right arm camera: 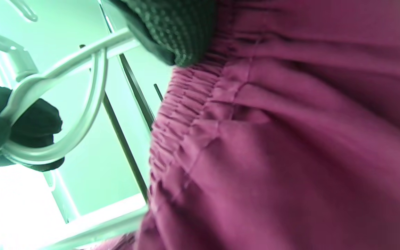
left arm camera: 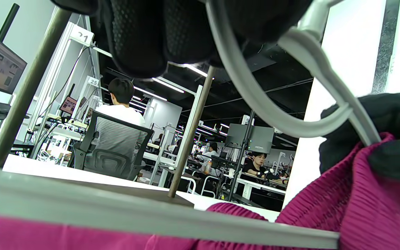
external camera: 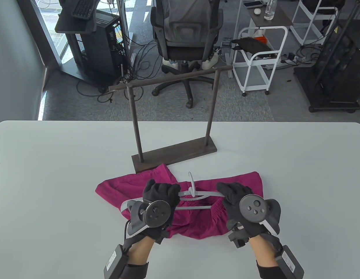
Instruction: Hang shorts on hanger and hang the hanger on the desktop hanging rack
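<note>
- Fingers (external camera: 161, 189) of the left hand (external camera: 159, 200) curl around the left shoulder of the grey hanger (external camera: 194, 195), gripping it; from the left wrist view the hanger's arm passes under these fingers.
- Right hand (external camera: 236, 200) has its fingers curled onto the hanger's right end and the gathered waistband of the magenta shorts (external camera: 197, 223), holding both together.
- Shorts lie flat on the white table (external camera: 52, 174) at about 6 o'clock of the table view, one leg spread toward 9 o'clock, the other toward 3 o'clock.
- Hanger rests across the shorts, hook (external camera: 191, 178) pointing to 12 o'clock.
- Dark desktop hanging rack (external camera: 174, 154) stands upright at 12 o'clock from the shorts, its base just beside the cloth.
</note>
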`<state>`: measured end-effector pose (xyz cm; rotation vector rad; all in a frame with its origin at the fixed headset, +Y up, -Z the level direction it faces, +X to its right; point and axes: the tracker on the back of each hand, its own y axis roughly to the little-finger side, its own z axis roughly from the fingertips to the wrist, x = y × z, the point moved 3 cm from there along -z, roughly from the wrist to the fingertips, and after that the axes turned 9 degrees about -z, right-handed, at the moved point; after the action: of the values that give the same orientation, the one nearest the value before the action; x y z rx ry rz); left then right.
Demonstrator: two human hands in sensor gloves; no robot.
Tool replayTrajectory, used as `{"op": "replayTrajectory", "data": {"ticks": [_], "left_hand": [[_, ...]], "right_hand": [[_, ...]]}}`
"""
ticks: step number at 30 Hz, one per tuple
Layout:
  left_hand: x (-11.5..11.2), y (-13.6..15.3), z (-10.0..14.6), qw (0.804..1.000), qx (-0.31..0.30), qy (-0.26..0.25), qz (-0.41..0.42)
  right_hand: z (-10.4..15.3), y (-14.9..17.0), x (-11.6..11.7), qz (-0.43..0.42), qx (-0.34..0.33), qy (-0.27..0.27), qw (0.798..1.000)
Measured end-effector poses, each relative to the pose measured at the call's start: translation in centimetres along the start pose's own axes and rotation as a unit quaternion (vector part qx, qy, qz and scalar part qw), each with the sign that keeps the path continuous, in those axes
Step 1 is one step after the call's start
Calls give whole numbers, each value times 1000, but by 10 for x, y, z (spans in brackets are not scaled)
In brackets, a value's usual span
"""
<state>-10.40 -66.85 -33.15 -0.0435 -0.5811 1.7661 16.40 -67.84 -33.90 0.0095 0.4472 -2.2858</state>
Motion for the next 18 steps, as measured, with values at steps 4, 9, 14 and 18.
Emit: {"op": "replayTrajectory", "data": {"ticks": [4, 9, 14, 18], "left_hand": [[17, -11, 8, 998, -24, -65, 2], [18, -42, 14, 994, -72, -53, -56], [-30, -67, 3, 984, -89, 84, -126], [-62, -71, -8, 977, -59, 117, -171]], "right_hand": [[-1, 2, -2, -21, 10, 10, 1000], [-2, 0, -11, -43, 21, 46, 998], [0, -1, -16, -43, 29, 64, 997], [0, 1, -16, -40, 46, 64, 996]]}}
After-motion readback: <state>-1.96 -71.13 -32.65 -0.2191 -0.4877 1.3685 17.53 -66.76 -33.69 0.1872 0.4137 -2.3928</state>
